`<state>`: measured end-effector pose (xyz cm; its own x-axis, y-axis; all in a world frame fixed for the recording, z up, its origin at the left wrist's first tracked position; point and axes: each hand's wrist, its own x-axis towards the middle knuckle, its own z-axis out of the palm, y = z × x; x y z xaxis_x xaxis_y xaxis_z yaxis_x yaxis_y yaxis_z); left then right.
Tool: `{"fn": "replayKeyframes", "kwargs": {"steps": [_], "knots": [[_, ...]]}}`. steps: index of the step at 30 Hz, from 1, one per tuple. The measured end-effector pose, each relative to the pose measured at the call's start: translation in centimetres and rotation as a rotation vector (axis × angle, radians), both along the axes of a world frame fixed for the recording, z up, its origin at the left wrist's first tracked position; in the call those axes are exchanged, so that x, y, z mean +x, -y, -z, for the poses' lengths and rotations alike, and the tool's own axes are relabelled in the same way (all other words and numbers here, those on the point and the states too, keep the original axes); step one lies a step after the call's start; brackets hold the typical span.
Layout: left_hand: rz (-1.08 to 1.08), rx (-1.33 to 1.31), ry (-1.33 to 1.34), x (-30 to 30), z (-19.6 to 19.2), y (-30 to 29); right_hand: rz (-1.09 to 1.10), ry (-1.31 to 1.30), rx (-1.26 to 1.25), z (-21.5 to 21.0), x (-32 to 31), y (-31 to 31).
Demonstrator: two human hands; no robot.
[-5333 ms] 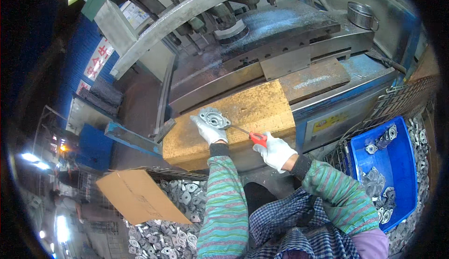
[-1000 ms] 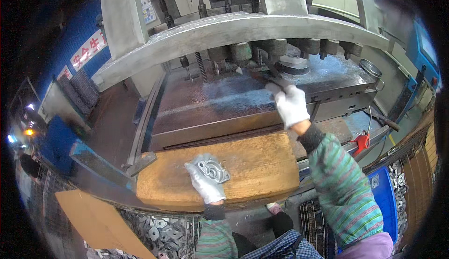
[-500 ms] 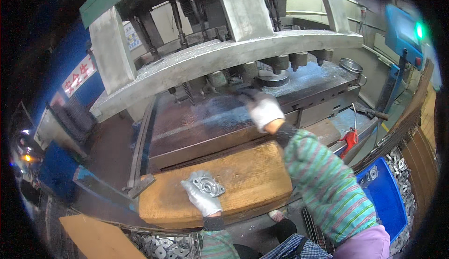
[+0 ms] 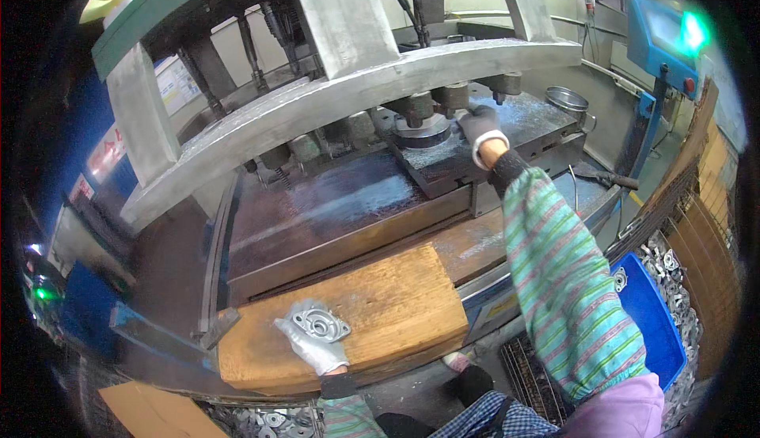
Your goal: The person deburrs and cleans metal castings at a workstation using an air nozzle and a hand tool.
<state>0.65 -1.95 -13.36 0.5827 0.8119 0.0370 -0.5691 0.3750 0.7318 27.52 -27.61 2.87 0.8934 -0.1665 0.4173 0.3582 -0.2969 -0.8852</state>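
My left hand, in a pale glove, grips a silvery cast-metal flange part at its left edge. The part has a round hollow middle and lies over the wooden block. My right hand, gloved in grey with a white cuff, reaches far forward under the machine's crossbeam. It is just right of a round metal die on the machine bed, close to the hanging punches. Its fingertips are partly hidden and blurred, so whether they hold anything does not show.
The heavy crossbeam spans above the steel bed. On the right stand a blue control panel with a green light, a round metal tin and a blue bin. Many castings are piled below left.
My right hand has moved from the bed's middle, left of the die, to its right side. My left hand still holds the casting over the block. The view has shifted right.
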Motion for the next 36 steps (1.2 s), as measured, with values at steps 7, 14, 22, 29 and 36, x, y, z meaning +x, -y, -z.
{"fn": "replayKeyframes", "kwargs": {"steps": [7, 14, 22, 29, 36], "knots": [[-0.005, 0.049, -0.032, -0.3, -0.1, -0.3, -0.189, 0.02, 0.043, 0.5, -3.1, 5.8], [-0.042, 0.034, -0.093, 0.4, 0.3, 0.1, 0.064, 0.079, -0.023, 0.0, 0.1, 8.3], [-0.071, 0.001, -0.102, 0.5, 0.6, -0.4, -0.236, -0.185, 0.219, 0.6, -2.0, 9.9], [-0.039, 0.112, -0.116, 0.2, 0.5, -0.7, -0.009, -0.044, 0.572, 0.8, 2.5, 23.2], [0.192, 0.065, 0.09, -0.2, 0.1, -0.4, 0.248, 0.071, 0.58, 4.7, 14.6, 31.7]]}}
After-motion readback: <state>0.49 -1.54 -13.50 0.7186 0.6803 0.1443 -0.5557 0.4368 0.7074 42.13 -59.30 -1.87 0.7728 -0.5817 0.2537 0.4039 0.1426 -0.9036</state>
